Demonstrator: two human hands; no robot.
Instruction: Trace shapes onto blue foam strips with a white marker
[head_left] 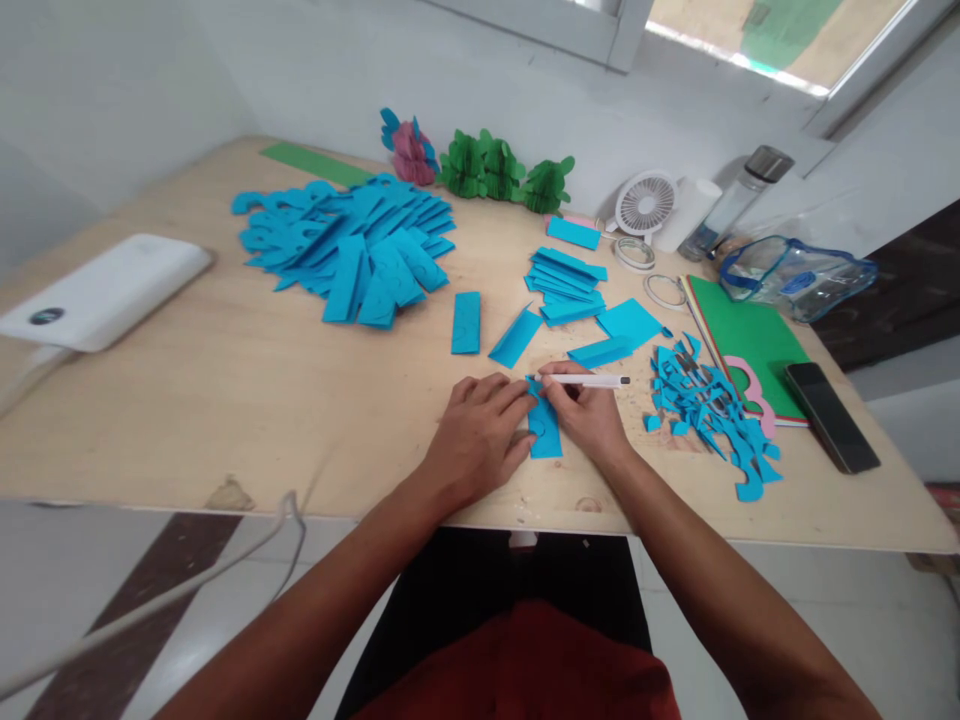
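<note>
A folded strip of blue paper [547, 435] lies on the table in front of me, with a curved line drawn on it. My left hand [480, 430] rests flat on its left side, fingers stretched out. In my right hand [585, 410] is a white pen [600, 381], its tip at the paper's upper end. Just beyond, a folded blue piece [466, 323] with a drawn outline and another slanted blue piece [516, 336] lie on the wood. A stack of folded blue strips [566, 285] sits farther back.
A large heap of blue paper [352, 240] is at the back left, near a white power bank [112, 290]. Blue scraps [705, 400], a green sheet [750, 335] and a phone [831, 415] lie right. Green paper figures [480, 165] and a small fan [645, 203] stand behind.
</note>
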